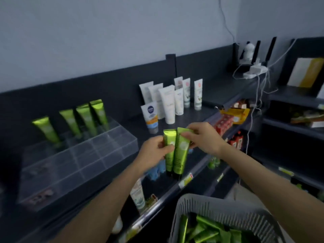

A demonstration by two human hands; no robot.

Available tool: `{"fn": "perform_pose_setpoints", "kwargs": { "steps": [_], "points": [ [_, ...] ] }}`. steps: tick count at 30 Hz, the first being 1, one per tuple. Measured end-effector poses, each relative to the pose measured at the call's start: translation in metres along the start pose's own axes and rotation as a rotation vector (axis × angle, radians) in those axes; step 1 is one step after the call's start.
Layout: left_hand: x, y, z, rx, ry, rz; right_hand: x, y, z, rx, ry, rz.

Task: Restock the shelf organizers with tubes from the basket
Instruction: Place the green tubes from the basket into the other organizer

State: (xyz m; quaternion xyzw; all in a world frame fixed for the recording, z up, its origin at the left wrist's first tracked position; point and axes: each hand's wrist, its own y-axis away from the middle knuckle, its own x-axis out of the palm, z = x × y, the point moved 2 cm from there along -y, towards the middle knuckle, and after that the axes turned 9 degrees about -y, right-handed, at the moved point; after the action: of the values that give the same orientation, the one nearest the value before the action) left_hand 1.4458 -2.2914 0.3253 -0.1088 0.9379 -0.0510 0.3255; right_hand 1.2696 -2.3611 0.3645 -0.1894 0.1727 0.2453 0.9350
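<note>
Two green tubes hang cap-down side by side in front of the shelf edge. My left hand (155,149) grips the left green tube (169,159) around its middle. My right hand (204,137) pinches the top of the right green tube (180,157). A clear acrylic organizer (78,155) with divided compartments sits on the top shelf to the left, with several green tubes (84,118) standing in its back row. The grey slotted basket (219,207) at the bottom right holds several more green tubes (208,230).
White tubes (168,102) stand in a group on the dark shelf behind my hands. Lower shelves to the right hold red and orange packages (231,118). A power strip with cables (254,71) lies at the shelf's far right end.
</note>
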Motion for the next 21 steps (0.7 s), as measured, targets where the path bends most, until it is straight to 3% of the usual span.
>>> {"fn": "perform_pose_setpoints", "kwargs": {
  "steps": [6, 15, 21],
  "points": [
    [-0.111, 0.017, -0.002, -0.012, -0.044, -0.256, 0.055, -0.05, 0.081, -0.157, -0.149, 0.096],
    [-0.252, 0.056, 0.035, -0.174, -0.228, -0.854, 0.166, -0.123, 0.161, -0.329, -0.095, 0.101],
    [-0.3, 0.056, 0.076, -0.293, -0.309, -0.979, 0.23, -0.168, 0.182, -0.465, 0.042, 0.044]
  ]
}}
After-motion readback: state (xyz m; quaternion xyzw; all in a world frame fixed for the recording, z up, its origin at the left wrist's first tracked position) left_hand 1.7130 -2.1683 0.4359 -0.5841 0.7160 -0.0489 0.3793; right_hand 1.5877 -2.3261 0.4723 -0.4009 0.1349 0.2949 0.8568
